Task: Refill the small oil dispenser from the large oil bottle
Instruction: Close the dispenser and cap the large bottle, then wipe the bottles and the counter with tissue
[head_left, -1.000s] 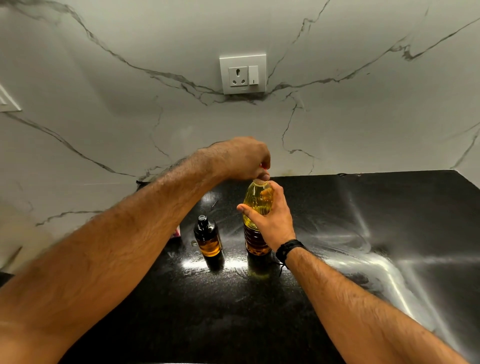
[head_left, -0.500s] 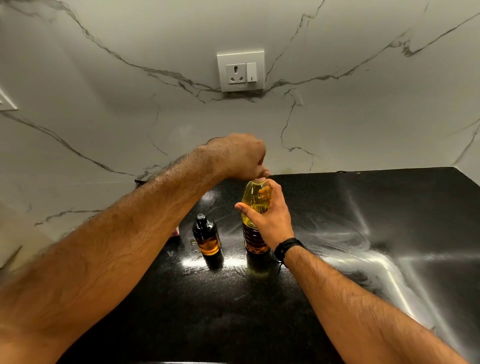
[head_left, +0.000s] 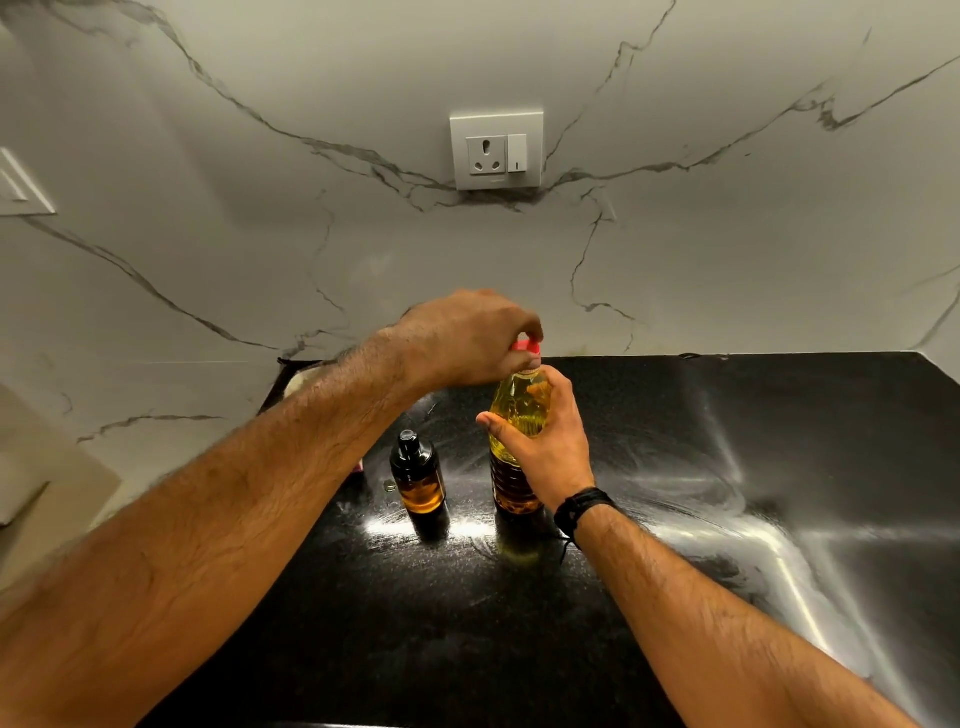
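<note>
**Red cap pinched, big bottle steadied**

Yellow oil fills the large oil bottle (head_left: 519, 415), which stands upright on the black surface (head_left: 779, 467) near the back wall, roughly in the middle of my view. Its lower part looks darker and ribbed. My right hand (head_left: 550, 447) is wrapped around the bottle's upper body, thumb on the near side and fingers curled round the far side, so that grip is clamped on the bottle. A black wristband (head_left: 582, 506) sits on that wrist.

My left hand (head_left: 467, 338) reaches in from above and covers the top of the bottle. Its fingertips are closed around the red cap (head_left: 525, 347), of which only a sliver shows past the knuckles. I cannot tell whether the cap is seated or lifted off the neck.

Just beside the big bottle, to its left and not touching it, stands the small oil dispenser (head_left: 417, 475): dark glass, black pump top, upright, with amber oil in its lower half. Neither hand touches it.

Behind my left forearm a small pink-red object (head_left: 357, 466) peeks out at the surface's edge; I cannot make out what it is. The surface is glossy and streaked with bright reflections. Behind it rises a white marble-patterned wall (head_left: 727, 234) with grey veins, carrying a white socket and switch plate (head_left: 497, 150) above the bottles.
</note>
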